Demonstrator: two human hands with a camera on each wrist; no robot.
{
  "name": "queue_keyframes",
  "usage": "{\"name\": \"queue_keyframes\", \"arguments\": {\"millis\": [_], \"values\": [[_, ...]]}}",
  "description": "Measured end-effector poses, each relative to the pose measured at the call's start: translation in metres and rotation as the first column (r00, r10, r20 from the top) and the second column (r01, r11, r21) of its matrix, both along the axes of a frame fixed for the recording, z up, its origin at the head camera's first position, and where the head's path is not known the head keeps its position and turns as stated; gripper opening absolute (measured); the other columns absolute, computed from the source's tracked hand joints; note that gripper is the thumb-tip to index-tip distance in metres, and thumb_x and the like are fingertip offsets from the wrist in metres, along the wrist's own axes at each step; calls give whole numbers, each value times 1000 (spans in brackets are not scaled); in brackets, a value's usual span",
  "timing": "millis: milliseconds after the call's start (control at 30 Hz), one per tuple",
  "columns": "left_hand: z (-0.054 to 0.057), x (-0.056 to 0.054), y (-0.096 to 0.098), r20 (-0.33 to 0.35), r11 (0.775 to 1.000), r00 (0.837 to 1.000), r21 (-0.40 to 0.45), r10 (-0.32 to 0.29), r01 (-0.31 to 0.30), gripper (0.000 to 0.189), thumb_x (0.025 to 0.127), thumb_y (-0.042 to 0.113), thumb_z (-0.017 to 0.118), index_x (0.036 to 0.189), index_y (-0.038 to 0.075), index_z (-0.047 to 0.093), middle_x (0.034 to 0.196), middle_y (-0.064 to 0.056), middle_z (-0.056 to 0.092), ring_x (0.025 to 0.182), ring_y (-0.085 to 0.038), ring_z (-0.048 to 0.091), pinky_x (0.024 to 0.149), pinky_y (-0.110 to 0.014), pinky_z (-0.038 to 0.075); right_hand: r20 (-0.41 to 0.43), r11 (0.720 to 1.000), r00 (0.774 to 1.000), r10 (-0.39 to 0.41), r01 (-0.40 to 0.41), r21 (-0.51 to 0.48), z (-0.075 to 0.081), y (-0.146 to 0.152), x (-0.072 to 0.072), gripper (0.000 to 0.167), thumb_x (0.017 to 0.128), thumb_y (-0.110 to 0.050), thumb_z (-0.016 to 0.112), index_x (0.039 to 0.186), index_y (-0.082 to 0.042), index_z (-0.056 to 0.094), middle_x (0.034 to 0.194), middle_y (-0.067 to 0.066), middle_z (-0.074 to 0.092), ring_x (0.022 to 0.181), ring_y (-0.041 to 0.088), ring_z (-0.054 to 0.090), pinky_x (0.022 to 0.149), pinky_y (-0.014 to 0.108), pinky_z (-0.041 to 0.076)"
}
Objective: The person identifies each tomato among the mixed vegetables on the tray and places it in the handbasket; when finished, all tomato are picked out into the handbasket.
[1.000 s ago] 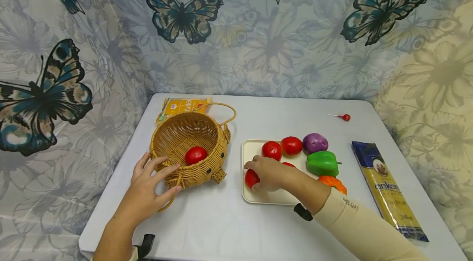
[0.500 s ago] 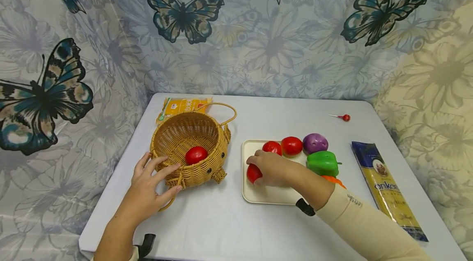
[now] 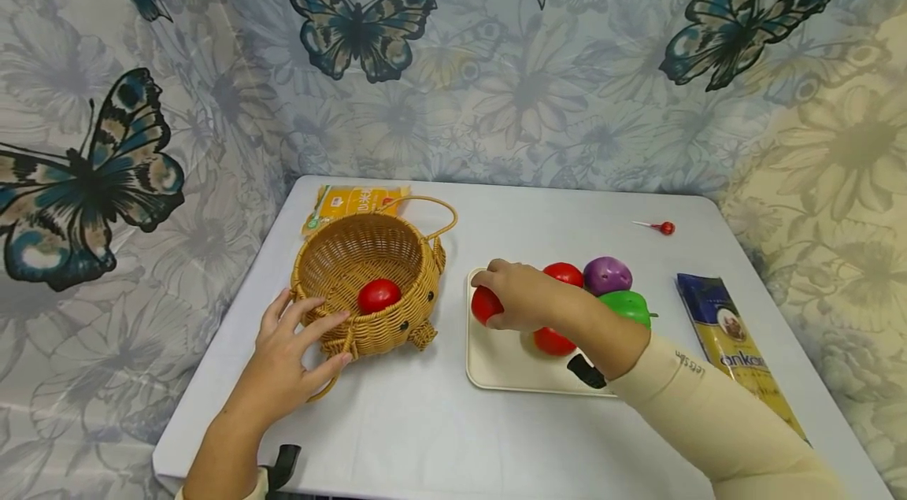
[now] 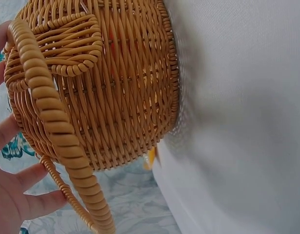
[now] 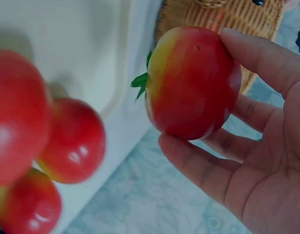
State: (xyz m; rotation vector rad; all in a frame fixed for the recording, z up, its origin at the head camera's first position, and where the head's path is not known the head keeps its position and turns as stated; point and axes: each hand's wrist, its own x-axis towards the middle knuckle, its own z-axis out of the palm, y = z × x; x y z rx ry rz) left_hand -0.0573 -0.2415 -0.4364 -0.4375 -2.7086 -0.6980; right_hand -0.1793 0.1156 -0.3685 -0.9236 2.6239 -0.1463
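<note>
My right hand (image 3: 526,297) grips a red tomato (image 5: 193,83) between thumb and fingertips, over the left part of the cream tray (image 3: 503,370). The tomato has a yellowish end with a green stalk. More tomatoes lie on the tray: one at the back (image 3: 564,273) and another partly under my forearm (image 3: 554,342). My left hand (image 3: 286,362) rests with spread fingers on the near left rim of a woven basket (image 3: 379,335). Its thumb touches the basket's handle (image 4: 67,131). One tomato (image 3: 379,295) sits inside the basket.
A purple round vegetable (image 3: 607,275) and a green bell pepper (image 3: 627,306) are at the tray's right side. Behind the basket lies a yellow packet (image 3: 354,201). Farther right are a red lollipop (image 3: 664,227) and a long blue-and-gold packet (image 3: 723,327).
My right hand has moved the tomato from the tray's front left toward its back left. The tray's front left now shows bare, and my arm hides the orange pepper. The left hand stays put.
</note>
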Motion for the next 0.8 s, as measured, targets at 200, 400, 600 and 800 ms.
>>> {"name": "queue_keyframes", "arguments": {"millis": [200, 400, 600, 800], "values": [[-1, 0, 1, -21, 1000, 1000, 3, -2, 2, 54, 80, 32, 87, 130, 27, 69, 142, -16, 51, 145, -59, 20, 107, -81, 25, -28, 999, 999, 33, -33, 8, 20, -8, -8, 60, 88, -30, 80, 141, -14, 58, 131, 12, 58, 108, 32, 62, 89, 43, 60], [-1, 0, 2, -43, 1000, 999, 11, -11, 12, 54, 80, 29, 87, 131, 26, 69, 141, -16, 52, 145, -59, 21, 107, -81, 25, -65, 998, 996, 63, -63, 10, 37, -21, -17, 60, 90, -32, 79, 142, -13, 57, 130, 12, 58, 107, 32, 62, 90, 43, 59], [-2, 0, 1, -52, 1000, 999, 14, -13, 14, 54, 80, 30, 87, 131, 28, 69, 142, -14, 52, 145, -60, 21, 107, -81, 26, -79, 997, 994, 80, -80, -6, 53, -39, -24, 61, 90, -30, 79, 144, -14, 56, 135, 13, 56, 110, 33, 62, 91, 42, 58], [-4, 0, 1, -60, 1000, 998, 18, -13, 14, 54, 81, 30, 86, 131, 28, 68, 142, -15, 52, 145, -59, 21, 106, -81, 26, -72, 997, 994, 81, -82, -7, 64, -57, -31, 61, 90, -30, 79, 145, -15, 55, 137, 13, 54, 113, 32, 60, 91, 41, 59]]}}
